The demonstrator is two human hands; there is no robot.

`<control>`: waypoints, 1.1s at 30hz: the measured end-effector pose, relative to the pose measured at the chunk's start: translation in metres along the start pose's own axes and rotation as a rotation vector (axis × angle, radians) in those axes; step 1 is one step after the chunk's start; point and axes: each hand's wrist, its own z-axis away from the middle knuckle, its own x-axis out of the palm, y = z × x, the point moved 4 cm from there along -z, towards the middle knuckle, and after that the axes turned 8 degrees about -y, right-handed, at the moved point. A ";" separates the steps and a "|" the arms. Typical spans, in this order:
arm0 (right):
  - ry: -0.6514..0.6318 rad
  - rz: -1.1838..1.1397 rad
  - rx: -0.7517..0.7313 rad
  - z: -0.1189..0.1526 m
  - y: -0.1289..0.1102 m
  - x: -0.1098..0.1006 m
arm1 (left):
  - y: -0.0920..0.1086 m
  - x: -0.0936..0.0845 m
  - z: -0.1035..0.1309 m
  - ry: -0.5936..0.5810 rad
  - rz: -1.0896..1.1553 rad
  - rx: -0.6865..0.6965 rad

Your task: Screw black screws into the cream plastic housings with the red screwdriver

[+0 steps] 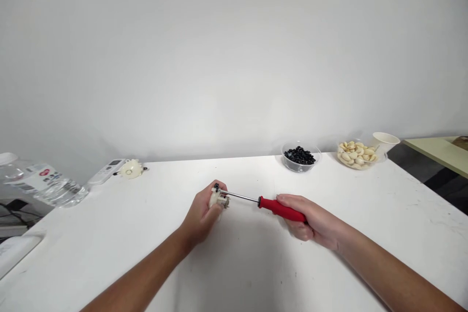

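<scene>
Near the middle of the white table, my left hand (205, 213) is closed around a small cream plastic part with a metal motor (222, 200) and a black piece on top. My right hand (305, 217) wraps round the red handle of a screwdriver (280, 208). The shaft points left, and its tip meets the upper side of the cream part; the exact contact spot is too small to make out. My left fingers hide much of the part.
At the back right stand a clear bowl of black pieces (300, 157), a bowl of cream pieces (356, 155) and a paper cup (385, 141). Back left are a cream gear-like part (132, 168), a white remote (107, 171) and a water bottle (44, 181). A white object (18, 252) lies front left.
</scene>
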 end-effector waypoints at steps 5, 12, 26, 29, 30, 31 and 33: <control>0.191 0.525 -0.257 0.004 -0.009 0.003 | -0.006 -0.001 -0.005 0.021 0.110 -0.099; 0.400 1.045 -0.677 0.015 -0.019 0.014 | -0.012 0.004 -0.003 0.031 0.268 -0.179; 0.304 0.961 -0.521 0.011 -0.023 0.009 | -0.013 0.002 -0.004 0.064 0.203 -0.200; 0.390 1.129 -0.657 0.016 -0.022 0.016 | -0.010 0.003 -0.001 0.057 0.211 -0.224; 0.383 1.063 -0.625 0.015 -0.020 0.015 | -0.009 0.004 0.000 0.045 0.203 -0.225; 0.353 0.939 -0.549 0.012 -0.018 0.013 | -0.007 0.004 0.001 0.033 0.183 -0.222; 0.205 0.568 -0.283 0.003 -0.008 0.007 | -0.002 0.003 0.003 0.024 0.126 -0.180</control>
